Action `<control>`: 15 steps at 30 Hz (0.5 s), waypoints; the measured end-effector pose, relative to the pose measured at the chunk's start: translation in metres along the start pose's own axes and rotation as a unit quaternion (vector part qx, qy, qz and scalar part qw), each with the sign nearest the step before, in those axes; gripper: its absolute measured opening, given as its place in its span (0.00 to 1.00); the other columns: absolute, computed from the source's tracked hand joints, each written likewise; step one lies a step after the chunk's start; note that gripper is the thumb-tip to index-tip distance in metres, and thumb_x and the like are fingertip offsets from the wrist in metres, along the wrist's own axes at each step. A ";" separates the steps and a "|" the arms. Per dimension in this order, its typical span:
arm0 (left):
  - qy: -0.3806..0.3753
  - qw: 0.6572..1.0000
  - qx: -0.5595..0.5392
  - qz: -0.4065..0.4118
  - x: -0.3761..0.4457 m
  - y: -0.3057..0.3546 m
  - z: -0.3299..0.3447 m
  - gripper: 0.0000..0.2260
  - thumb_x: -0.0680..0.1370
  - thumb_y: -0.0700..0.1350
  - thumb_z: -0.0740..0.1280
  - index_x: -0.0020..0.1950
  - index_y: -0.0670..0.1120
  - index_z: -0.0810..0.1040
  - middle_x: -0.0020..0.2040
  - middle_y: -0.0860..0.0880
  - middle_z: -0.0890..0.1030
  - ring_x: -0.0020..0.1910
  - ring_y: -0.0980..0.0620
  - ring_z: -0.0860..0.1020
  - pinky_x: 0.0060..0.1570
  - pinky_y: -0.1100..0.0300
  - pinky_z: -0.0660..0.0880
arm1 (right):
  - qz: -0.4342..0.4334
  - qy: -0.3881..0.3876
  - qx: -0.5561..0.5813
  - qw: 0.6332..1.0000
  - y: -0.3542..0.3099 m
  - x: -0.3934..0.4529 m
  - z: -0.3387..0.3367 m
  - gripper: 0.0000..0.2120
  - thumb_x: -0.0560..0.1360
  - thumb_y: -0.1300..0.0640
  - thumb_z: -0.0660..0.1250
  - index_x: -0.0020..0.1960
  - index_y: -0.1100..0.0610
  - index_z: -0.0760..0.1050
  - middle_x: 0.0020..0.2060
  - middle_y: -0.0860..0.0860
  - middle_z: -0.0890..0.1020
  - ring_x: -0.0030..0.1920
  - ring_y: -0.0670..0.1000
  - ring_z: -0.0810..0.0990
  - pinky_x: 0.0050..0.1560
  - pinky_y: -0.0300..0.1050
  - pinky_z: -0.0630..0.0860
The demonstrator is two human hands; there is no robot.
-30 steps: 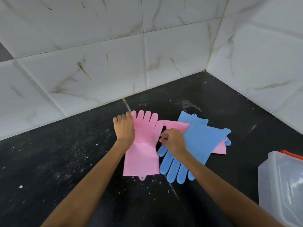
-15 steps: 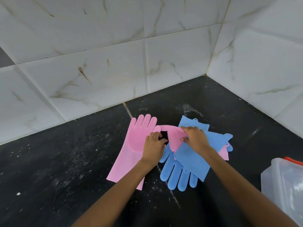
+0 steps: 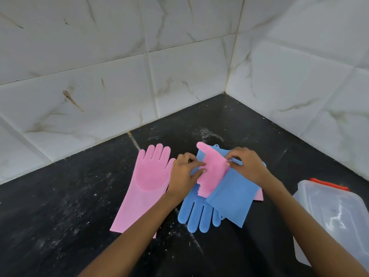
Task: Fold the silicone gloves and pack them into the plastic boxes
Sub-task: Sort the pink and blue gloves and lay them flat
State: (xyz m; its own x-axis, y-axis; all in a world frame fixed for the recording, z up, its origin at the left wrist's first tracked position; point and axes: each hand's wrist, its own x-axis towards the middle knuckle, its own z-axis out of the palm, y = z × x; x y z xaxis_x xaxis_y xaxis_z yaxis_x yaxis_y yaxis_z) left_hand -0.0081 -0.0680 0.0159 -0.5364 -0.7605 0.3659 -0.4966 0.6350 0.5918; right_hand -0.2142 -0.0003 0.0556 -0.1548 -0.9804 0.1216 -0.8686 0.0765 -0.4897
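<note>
A pink silicone glove [image 3: 145, 182] lies flat, palm up, on the black counter [image 3: 60, 206], fingers toward the wall. To its right a second pink glove [image 3: 212, 172] rests on a pile of blue gloves; my left hand [image 3: 184, 174] and my right hand [image 3: 246, 166] both pinch it. One blue glove [image 3: 197, 213] points its fingers toward me, partly under a blue cuff [image 3: 232, 202]. A clear plastic box [image 3: 335, 218] with an orange clip stands at the right edge.
White marble-look tiled walls [image 3: 179, 72] meet in a corner behind the gloves. The black counter is dusty, with white specks around the gloves.
My left hand left the flat pink glove and moved right. Both hands now hold the second pink glove, which has been pulled up and spread over the blue ones.
</note>
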 end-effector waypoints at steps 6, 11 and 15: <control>0.025 0.992 -0.110 -0.059 0.002 0.000 -0.013 0.07 0.74 0.45 0.70 0.52 0.49 0.84 0.45 0.49 0.78 0.48 0.51 0.73 0.48 0.66 0.68 | -0.044 0.052 0.085 0.994 -0.033 0.007 -0.023 0.03 0.73 0.62 0.69 0.46 0.60 0.79 0.41 0.49 0.82 0.41 0.48 0.80 0.47 0.43 0.78; 0.107 0.986 -0.117 -0.049 0.026 0.002 -0.043 0.07 0.75 0.43 0.69 0.50 0.51 0.84 0.44 0.51 0.77 0.45 0.58 0.69 0.47 0.77 0.62 | -0.017 0.199 0.203 0.959 -0.062 0.001 -0.045 0.02 0.73 0.62 0.69 0.46 0.60 0.79 0.39 0.46 0.81 0.38 0.40 0.79 0.40 0.29 0.76; 0.039 0.996 -0.083 -0.012 0.036 0.006 -0.050 0.05 0.74 0.46 0.70 0.48 0.53 0.85 0.44 0.52 0.80 0.47 0.55 0.72 0.48 0.71 0.63 | 0.134 0.160 0.269 0.940 -0.038 -0.034 -0.042 0.02 0.72 0.64 0.69 0.42 0.61 0.79 0.36 0.53 0.83 0.36 0.53 0.82 0.38 0.41 0.80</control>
State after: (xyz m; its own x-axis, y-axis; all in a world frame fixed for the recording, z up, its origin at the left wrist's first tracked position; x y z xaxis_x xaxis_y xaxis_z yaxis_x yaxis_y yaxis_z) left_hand 0.0036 -0.0978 0.0682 -0.4678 -0.7876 0.4011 -0.3853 0.5902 0.7094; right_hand -0.1959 0.0375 0.1061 -0.5423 -0.8279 0.1432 -0.4276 0.1253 -0.8952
